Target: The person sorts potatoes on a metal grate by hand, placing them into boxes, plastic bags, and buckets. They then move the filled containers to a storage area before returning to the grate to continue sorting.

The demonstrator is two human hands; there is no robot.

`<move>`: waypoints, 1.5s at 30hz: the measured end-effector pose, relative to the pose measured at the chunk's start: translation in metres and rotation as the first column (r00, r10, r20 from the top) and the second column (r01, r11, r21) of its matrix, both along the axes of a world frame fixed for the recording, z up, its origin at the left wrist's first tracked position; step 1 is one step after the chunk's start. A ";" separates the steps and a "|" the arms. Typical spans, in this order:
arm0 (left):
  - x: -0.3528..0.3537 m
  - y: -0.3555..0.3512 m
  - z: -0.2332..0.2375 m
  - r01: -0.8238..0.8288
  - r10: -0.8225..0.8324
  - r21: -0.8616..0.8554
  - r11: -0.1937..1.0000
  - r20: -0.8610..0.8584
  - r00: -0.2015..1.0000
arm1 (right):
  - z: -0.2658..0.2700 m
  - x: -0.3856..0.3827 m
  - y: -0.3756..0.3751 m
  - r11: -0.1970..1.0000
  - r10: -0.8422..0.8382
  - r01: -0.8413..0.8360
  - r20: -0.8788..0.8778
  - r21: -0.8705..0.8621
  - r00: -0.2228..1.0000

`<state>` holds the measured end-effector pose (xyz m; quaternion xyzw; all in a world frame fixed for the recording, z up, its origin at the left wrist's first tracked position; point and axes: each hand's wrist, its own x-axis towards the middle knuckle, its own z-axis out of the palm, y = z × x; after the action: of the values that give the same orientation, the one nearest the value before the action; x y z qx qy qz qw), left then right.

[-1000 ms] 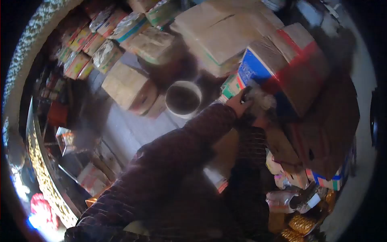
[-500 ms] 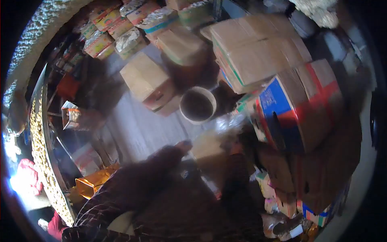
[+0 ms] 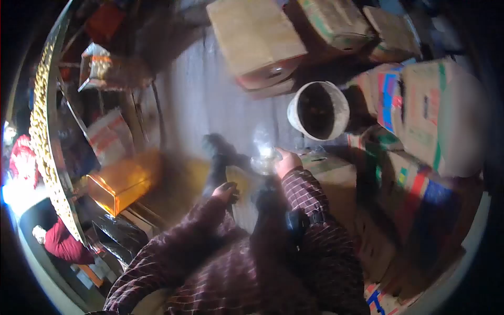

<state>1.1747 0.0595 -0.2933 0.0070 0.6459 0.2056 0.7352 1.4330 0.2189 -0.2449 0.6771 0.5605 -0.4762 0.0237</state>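
My right hand (image 3: 287,161) reaches forward with its fingers closed on a shiny clear thing (image 3: 264,161), perhaps plastic or glass; glare hides its kind. Lower and to the left, my left hand (image 3: 226,193) has its fingers curled. Something dark shows beside them, too blurred to name. Both hands are above the floor in front of my legs, apart from each other. Beyond my right hand stands a white bucket (image 3: 295,113) with a dark inside. A cardboard box (image 3: 333,181) lies just right of my right wrist.
Cardboard boxes (image 3: 257,37) stand ahead, and more boxes (image 3: 420,110) are piled on the right. On the left are an orange-yellow open container (image 3: 126,184), a white printed bag (image 3: 107,136) and a long tray edge (image 3: 50,152) with small pale pieces. A red sleeve (image 3: 65,241) shows at lower left.
My view has swung, so the bucket and boxes sit farther right and higher. Both hands show more clearly. The shiny thing is now at my right hand's fingers.
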 end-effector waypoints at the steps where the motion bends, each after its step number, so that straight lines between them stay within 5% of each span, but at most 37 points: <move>1: -0.011 -0.012 -0.021 -0.045 0.045 -0.029 0.999 0.009 0.999 | -0.030 -0.013 0.003 1.000 0.006 -0.006 0.034 0.006 0.999; 3: -0.029 -0.008 -0.009 0.193 -0.178 0.067 0.979 -0.184 0.967 | -0.086 -0.039 0.015 0.999 0.014 -0.019 0.104 0.045 0.995; 6: -0.066 -0.024 -0.013 0.311 -0.279 0.088 0.946 -0.261 0.924 | -0.060 -0.099 0.079 0.985 -0.091 0.109 -0.137 0.132 0.986; 9: -0.100 -0.029 -0.031 0.158 -0.172 -0.070 0.985 -0.315 0.933 | -0.087 -0.171 0.141 0.946 0.191 -0.248 0.258 0.210 0.947; 13: -0.131 -0.116 -0.102 0.019 -0.043 -0.090 0.996 -0.277 0.960 | -0.209 -0.222 0.224 0.779 0.434 -0.619 0.627 0.100 0.647; 14: -0.143 -0.050 -0.052 -0.023 -0.001 -0.121 0.992 -0.194 0.981 | -0.232 -0.227 0.240 0.726 0.452 -0.686 0.717 0.050 0.531; 15: -0.155 -0.027 -0.034 0.073 -0.095 -0.112 0.991 -0.206 0.974 | -0.249 -0.232 0.252 0.757 0.439 -0.654 0.723 0.022 0.533; 17: -0.157 -0.110 -0.089 0.140 -0.095 0.158 0.978 -0.265 0.960 | -0.272 -0.242 0.273 0.840 0.422 -0.538 0.709 -0.071 0.565; 19: -0.161 -0.099 -0.084 0.066 -0.002 0.202 0.977 -0.301 0.954 | -0.263 -0.251 0.286 0.909 0.401 -0.360 0.672 -0.209 0.622; 21: -0.173 -0.073 -0.073 -0.239 0.242 0.040 0.970 -0.147 0.959 | -0.264 -0.256 0.295 0.922 0.383 -0.302 0.661 -0.240 0.645; 23: -0.187 -0.045 -0.069 -0.573 0.658 -0.432 0.696 0.064 0.751 | -0.265 -0.251 0.304 0.932 0.361 -0.277 0.657 -0.233 0.662; 26: -0.176 -0.052 -0.077 -0.443 0.446 -0.314 0.840 -0.065 0.892 | -0.260 -0.235 0.319 0.943 0.329 -0.272 0.633 -0.190 0.701; 33: -0.167 -0.072 -0.095 -0.209 0.201 -0.145 0.967 -0.065 0.977 | -0.316 -0.256 0.304 0.903 0.414 -0.395 0.582 -0.167 0.700; 36: -0.162 -0.050 -0.071 -0.274 0.283 -0.235 0.933 0.006 0.959 | -0.358 -0.274 0.305 0.888 0.440 -0.424 0.590 -0.176 0.677; 41: -0.145 0.018 -0.052 -0.339 0.325 -0.039 0.940 -0.194 0.925 | -0.397 -0.270 0.363 0.921 0.386 -0.329 0.593 -0.208 0.706; 42: -0.141 0.033 -0.051 -0.558 0.542 -0.113 0.822 -0.146 0.828 | -0.396 -0.267 0.369 0.927 0.373 -0.313 0.581 -0.206 0.723; 45: -0.142 0.071 -0.040 -0.257 0.271 0.087 0.962 -0.260 0.927 | -0.393 -0.240 0.355 0.945 0.327 -0.275 0.534 -0.177 0.780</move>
<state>1.0326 0.1307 -0.3333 -0.0333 0.7293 0.3165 0.6056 1.1928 0.5742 -0.6376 0.6861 0.6082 -0.2730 0.2915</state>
